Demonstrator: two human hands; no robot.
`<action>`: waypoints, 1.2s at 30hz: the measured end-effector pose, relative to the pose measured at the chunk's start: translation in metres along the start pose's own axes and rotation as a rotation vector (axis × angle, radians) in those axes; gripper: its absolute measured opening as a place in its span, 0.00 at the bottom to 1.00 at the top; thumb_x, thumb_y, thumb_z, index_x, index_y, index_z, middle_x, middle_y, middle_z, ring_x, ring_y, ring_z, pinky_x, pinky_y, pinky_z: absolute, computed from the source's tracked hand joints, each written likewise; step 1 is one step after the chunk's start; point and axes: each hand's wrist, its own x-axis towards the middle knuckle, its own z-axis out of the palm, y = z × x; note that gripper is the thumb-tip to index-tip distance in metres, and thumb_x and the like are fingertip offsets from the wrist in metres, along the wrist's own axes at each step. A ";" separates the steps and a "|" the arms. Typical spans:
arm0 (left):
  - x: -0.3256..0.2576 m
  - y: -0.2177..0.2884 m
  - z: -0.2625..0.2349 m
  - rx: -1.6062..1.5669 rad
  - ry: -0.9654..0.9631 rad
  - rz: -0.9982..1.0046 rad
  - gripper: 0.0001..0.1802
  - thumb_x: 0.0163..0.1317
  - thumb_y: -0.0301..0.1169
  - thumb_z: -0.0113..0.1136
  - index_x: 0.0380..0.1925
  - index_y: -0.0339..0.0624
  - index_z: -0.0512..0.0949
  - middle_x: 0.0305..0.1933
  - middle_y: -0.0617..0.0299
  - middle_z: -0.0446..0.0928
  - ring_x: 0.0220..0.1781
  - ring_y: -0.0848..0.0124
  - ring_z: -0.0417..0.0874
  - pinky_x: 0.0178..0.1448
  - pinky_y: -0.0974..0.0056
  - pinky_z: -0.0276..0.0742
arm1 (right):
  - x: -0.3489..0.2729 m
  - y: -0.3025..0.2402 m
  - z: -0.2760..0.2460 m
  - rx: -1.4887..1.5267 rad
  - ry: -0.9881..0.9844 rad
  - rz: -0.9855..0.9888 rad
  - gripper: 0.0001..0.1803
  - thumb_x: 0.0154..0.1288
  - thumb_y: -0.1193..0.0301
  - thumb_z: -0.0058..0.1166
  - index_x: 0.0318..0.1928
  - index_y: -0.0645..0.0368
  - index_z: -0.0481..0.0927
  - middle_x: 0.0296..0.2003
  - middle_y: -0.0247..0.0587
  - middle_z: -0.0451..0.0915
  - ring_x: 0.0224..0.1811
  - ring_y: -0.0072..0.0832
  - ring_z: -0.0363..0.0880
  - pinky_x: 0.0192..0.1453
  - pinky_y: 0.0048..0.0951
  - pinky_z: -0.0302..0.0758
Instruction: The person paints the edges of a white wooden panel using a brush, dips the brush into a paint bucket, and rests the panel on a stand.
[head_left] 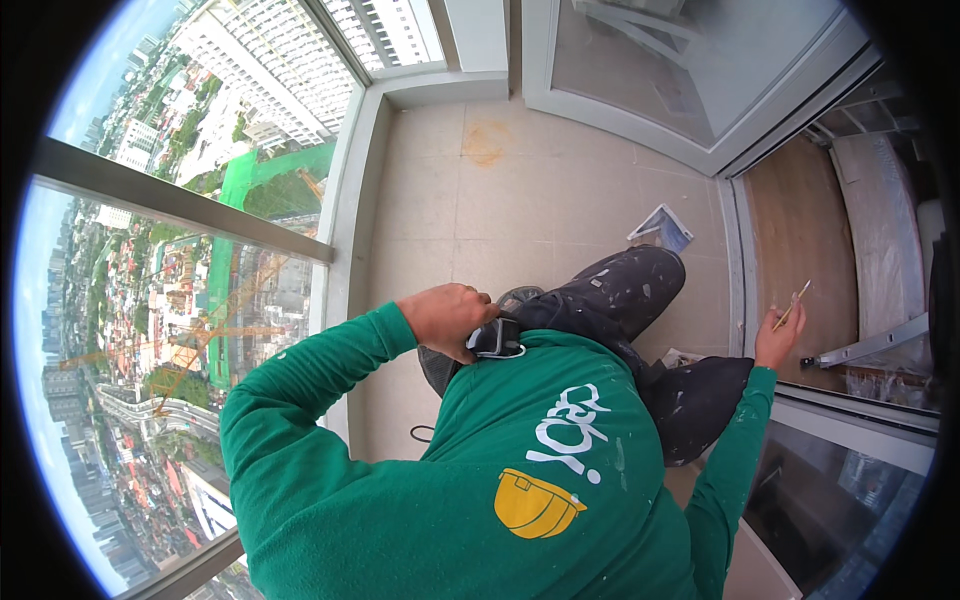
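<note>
My left hand (450, 312) is closed at my waist, its fingers curled against a small black-and-grey device (492, 340) with a pale cord looping from it. Part of the device is hidden by the fingers. Out to the right, my right hand (779, 337) pinches a slim paintbrush (794, 304) with a yellowish handle, its whitish tip pointing up and away. That hand is held near the door opening, beyond my paint-spotted dark trousers (625, 290).
Tall windows (190, 250) line the left side, above a pale ledge (352, 220). A glazed white-framed door (640, 130) stands at the far right. On the tiled floor (420, 190) lies a white-edged triangular piece (664, 230). A metal ladder-like rail (865, 342) lies inside the doorway.
</note>
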 end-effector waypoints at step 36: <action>-0.012 0.038 0.013 0.074 0.202 -0.175 0.34 0.37 0.33 0.83 0.48 0.35 0.80 0.42 0.49 0.84 0.45 0.49 0.88 0.51 0.51 0.87 | 0.002 -0.006 0.001 -0.078 0.002 -0.053 0.31 0.69 0.75 0.61 0.73 0.58 0.74 0.68 0.58 0.72 0.67 0.55 0.77 0.70 0.47 0.75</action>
